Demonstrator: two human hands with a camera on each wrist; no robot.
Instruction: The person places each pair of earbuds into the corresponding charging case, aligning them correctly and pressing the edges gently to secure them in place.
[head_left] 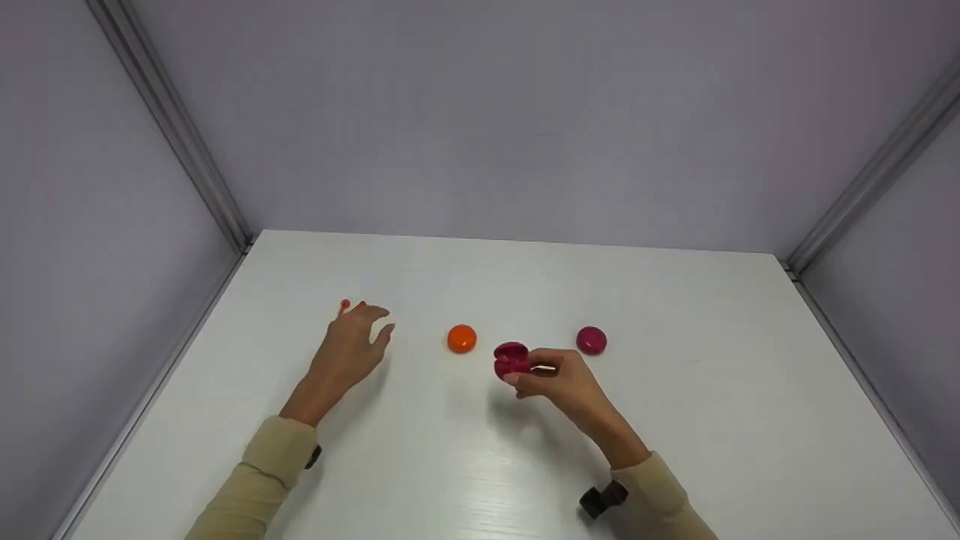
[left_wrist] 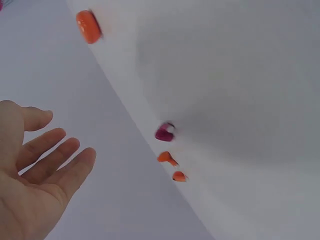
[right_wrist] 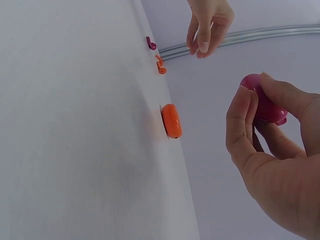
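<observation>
- Our right hand (head_left: 559, 379) pinches an open magenta earbud case (head_left: 511, 359), lifted just off the desk (head_left: 675, 450); thumb and fingers curl round it, lid hinged up.
- Our left hand (head_left: 352, 345) is spread and holds nothing, hovering just short of the loose earbuds.
- Beyond the left fingertips: two orange earbuds (left_wrist: 170, 165) and one magenta earbud (left_wrist: 165, 132), lying close together on the desk.
- Orange case (head_left: 462, 338) sits closed between the two hands, untouched.
- Second magenta case (head_left: 592, 340) lies just past the right hand, on its outer side, closed.
- Progress, as we judge it: one case is open and in hand; no earbud is picked up yet, none visibly seated in the open case. We can't see inside the case from any view.
- Left to do, by our read: the buds and the other two cases.
</observation>
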